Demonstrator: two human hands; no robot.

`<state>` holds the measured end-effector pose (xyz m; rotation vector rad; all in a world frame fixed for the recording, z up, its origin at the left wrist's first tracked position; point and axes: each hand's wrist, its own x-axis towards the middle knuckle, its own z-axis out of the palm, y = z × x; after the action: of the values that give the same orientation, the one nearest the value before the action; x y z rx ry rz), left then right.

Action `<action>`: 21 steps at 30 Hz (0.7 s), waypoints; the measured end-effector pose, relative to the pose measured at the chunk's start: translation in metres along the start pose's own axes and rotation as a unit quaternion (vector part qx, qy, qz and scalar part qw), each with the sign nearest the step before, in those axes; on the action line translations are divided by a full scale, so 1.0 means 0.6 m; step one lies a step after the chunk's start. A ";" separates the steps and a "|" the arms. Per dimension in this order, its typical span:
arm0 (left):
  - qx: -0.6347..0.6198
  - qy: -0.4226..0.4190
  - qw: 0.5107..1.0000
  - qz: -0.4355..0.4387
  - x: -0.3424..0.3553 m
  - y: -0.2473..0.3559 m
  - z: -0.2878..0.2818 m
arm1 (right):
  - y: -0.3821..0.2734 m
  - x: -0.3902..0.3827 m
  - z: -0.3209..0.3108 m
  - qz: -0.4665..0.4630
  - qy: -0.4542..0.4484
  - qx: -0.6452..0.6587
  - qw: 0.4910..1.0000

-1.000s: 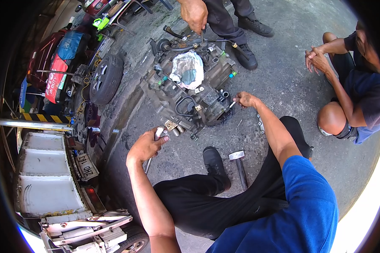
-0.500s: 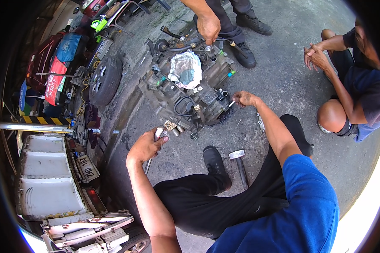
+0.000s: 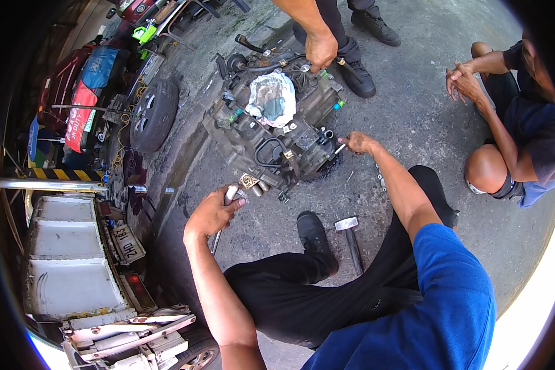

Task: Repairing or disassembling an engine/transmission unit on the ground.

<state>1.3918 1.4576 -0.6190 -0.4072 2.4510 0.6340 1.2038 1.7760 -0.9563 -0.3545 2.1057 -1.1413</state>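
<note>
Two grips: we have left hand [image 3: 211, 216] fingers clamped round a metal tool [image 3: 231, 194], right hand [image 3: 359, 143] fingers pinching a small pale rod [image 3: 340, 148] beside the gearbox [image 3: 302, 145] on the floor [image 3: 407, 111]. If the co-worker's hand [image 3: 321, 50] jolts the gearbox, we could drop the rod.

A grey concrete floor [image 3: 413, 111], mottled with stains, is used as the support. In the upper middle of the frame, a large metal assembly [image 3: 305, 142] is set down on it, and a dark wet patch [image 3: 332, 170] is spread beside the assembly's lower right end. Below centre, a hammer [image 3: 351, 238] is laid with its pale head directed up the frame. Right of centre, a thin small piece [image 3: 349, 176] and a flat metal piece [image 3: 381, 179] are seen near each other. At upper left, a wheel [image 3: 164, 117] is rested.
</note>
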 end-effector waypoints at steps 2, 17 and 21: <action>-0.002 0.000 1.000 0.002 0.000 -0.001 -0.001 | 0.000 -0.001 0.002 0.070 0.023 0.012 0.997; 0.010 -0.005 1.000 -0.002 -0.002 0.013 0.003 | 0.010 0.008 0.010 -0.073 0.014 0.129 0.989; 0.010 -0.003 1.000 -0.010 0.000 0.012 0.004 | 0.016 0.012 0.015 -0.006 0.048 0.016 0.999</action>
<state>1.3896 1.4650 -0.6182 -0.4210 2.4434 0.6000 1.2057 1.7719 -0.9705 -0.3037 2.1675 -1.2199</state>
